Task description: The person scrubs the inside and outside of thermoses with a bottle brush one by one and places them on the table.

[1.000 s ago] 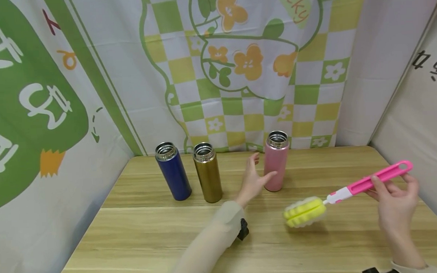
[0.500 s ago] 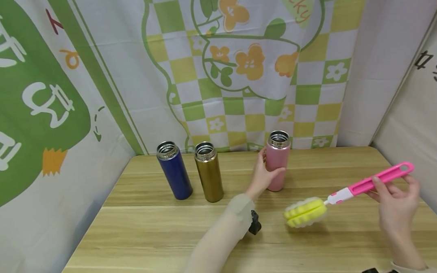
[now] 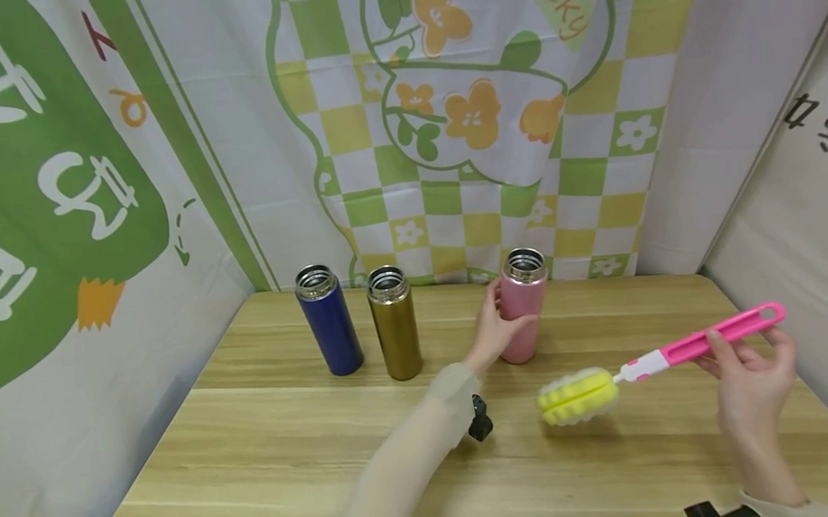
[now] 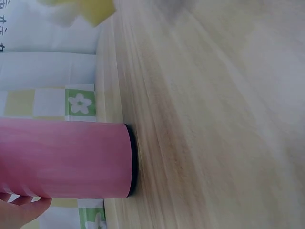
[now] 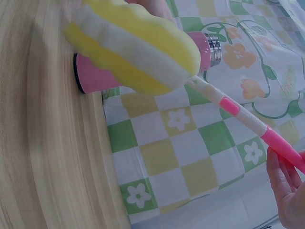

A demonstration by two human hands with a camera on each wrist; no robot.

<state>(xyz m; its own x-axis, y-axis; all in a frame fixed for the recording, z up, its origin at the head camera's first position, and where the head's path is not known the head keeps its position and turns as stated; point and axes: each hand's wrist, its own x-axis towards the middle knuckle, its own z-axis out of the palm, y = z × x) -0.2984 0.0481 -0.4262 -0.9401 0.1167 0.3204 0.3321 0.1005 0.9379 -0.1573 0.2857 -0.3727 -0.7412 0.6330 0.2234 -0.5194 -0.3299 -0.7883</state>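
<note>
A pink insulated bottle (image 3: 523, 304) without a lid stands upright toward the back of the table. Round its left side my left hand (image 3: 493, 330) curls, thumb across the front; the left wrist view shows the pink bottle's (image 4: 71, 160) base on the wood. My right hand (image 3: 756, 386) pinches the pink handle of a bottle brush (image 3: 719, 336). Its yellow and white sponge head (image 3: 578, 397) hangs to the right of and nearer than the bottle. In the right wrist view the brush's sponge (image 5: 138, 47) covers part of the bottle.
A blue bottle (image 3: 334, 331) and a gold bottle (image 3: 398, 332), both lidless and upright, stand left of the pink one on the wooden table (image 3: 277, 449). A patterned curtain (image 3: 453, 203) hangs behind the table's back edge, with more cloth at both sides.
My left hand has moved right from beside the pink bottle and now grips it. The right hand and the brush have hardly moved.
</note>
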